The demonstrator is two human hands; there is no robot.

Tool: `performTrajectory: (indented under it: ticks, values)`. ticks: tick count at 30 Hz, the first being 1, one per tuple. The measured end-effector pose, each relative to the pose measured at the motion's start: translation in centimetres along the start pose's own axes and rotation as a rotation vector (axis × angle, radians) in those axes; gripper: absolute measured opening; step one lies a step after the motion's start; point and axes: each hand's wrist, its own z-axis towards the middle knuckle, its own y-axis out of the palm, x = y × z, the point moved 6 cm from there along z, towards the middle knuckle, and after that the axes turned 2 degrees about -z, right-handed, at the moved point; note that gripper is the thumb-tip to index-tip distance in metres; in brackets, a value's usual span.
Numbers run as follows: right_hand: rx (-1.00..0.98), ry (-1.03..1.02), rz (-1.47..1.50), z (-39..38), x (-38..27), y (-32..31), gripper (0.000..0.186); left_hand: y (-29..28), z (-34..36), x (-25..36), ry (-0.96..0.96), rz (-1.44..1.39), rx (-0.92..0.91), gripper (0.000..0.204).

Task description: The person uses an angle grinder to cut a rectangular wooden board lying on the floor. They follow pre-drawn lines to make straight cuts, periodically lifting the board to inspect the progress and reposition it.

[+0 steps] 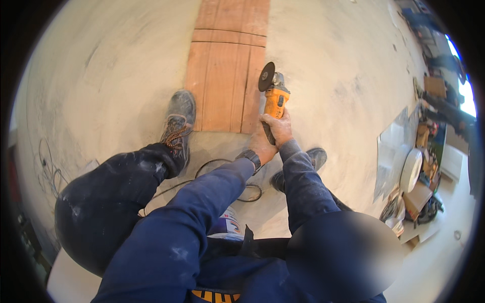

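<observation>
Both my hands are closed around the body of a yellow angle grinder [275, 101] with a dark disc [267, 77] at its far end. My right hand [281, 127] grips it behind the switch. My left hand [263, 145], with a dark watch on its wrist, is wrapped about the rear end. The tool is held beside the right edge of a long reddish-brown wooden panel [220, 83] with grooves along and across it. The disc stands tilted near that edge; whether it touches the wood I cannot tell.
My dusty shoe [180, 113] stands left of the panel. A black cable [204, 164] loops behind my hands, and a white and purple bucket [227, 226] is between my legs. More cable [48, 169] lies at left. Cardboard boxes [418, 197] and a white round object [411, 169] crowd the right side.
</observation>
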Motion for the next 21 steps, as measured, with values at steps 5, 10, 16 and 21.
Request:
performTrajectory:
  ticks: [5,10,16,21]
  values:
    - [0.004,0.033,0.012,-0.9,0.3,-1.0,0.063,0.1,-1.6,0.2,-0.131,0.158,-0.041,0.098]
    - [0.006,0.029,-0.025,-1.3,0.3,-0.6,0.060,-0.5,-3.0,0.9,-0.263,0.197,-0.003,0.103]
    - [-0.040,-0.018,-0.031,0.5,-0.2,0.7,0.063,-1.8,-1.7,-0.2,-0.252,0.170,0.123,0.104]
    - [-0.039,-0.018,-0.172,3.2,-0.3,1.4,0.060,-1.7,0.8,-0.9,-0.330,0.172,0.105,0.098]
